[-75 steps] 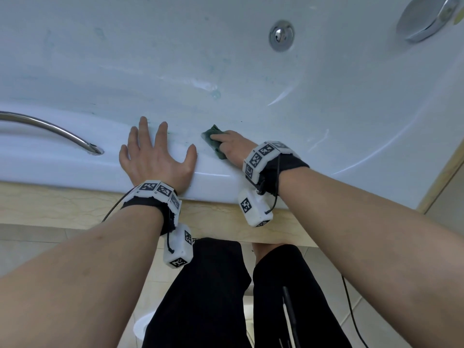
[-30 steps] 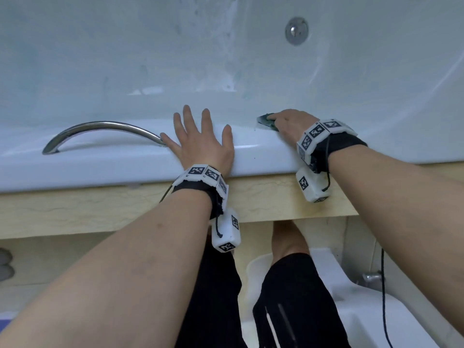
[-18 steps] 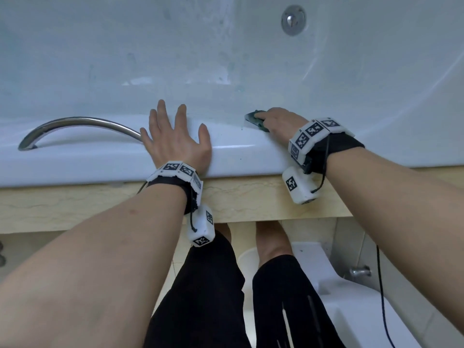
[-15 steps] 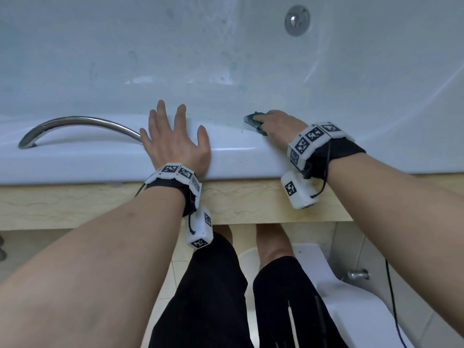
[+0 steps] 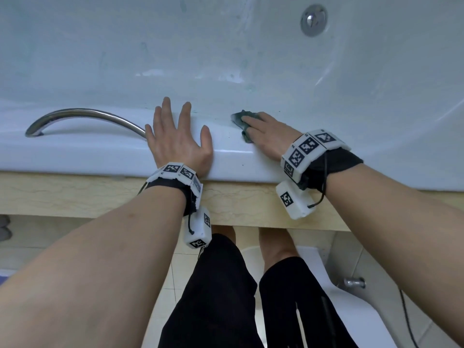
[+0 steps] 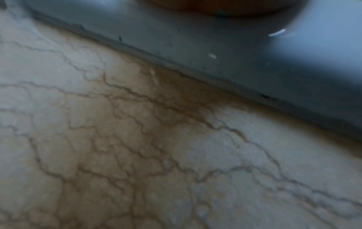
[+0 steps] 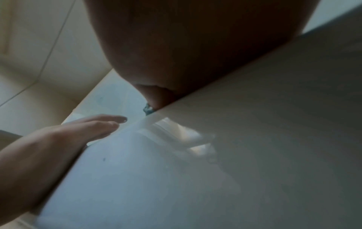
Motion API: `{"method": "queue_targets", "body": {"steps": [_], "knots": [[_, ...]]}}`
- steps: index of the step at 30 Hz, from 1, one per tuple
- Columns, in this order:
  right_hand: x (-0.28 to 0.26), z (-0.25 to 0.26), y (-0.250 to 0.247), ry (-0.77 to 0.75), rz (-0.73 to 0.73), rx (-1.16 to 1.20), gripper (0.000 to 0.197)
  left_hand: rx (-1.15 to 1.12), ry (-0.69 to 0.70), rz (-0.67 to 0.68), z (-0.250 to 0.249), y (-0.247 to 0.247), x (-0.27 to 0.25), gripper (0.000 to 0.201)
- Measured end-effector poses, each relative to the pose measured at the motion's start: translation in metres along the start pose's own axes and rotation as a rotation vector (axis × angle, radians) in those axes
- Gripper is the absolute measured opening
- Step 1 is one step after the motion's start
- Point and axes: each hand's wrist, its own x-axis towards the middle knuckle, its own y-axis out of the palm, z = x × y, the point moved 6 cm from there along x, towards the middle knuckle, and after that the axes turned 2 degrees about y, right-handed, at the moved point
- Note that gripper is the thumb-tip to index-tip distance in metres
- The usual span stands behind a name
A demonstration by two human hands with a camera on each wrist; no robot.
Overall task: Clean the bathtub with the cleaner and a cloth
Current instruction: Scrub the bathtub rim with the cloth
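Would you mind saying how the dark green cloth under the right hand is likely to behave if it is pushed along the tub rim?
The cloth looks bunched, so probably floppy and light. On the glossy tub rim it should slide easily under the right hand.

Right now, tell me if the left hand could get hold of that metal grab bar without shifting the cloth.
Probably yes. The left hand lies flat on the tub rim, its little finger right by the near end of the grab bar. Nothing lies between them. The cloth sits under the right hand, on the other side.
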Motion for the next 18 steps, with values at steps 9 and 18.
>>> {"method": "queue_targets", "body": {"steps": [9,18], "knots": [[0.006,0.033,0.012,-0.074,-0.001,-0.104,0.054,-0.004,0.008,-0.008,0.001,0.001,0.0,0.064],[0.0,0.029,0.011,-0.027,-0.033,-0.156,0.058,-0.017,0.011,-0.025,0.002,0.002,0.0,0.063]]}}
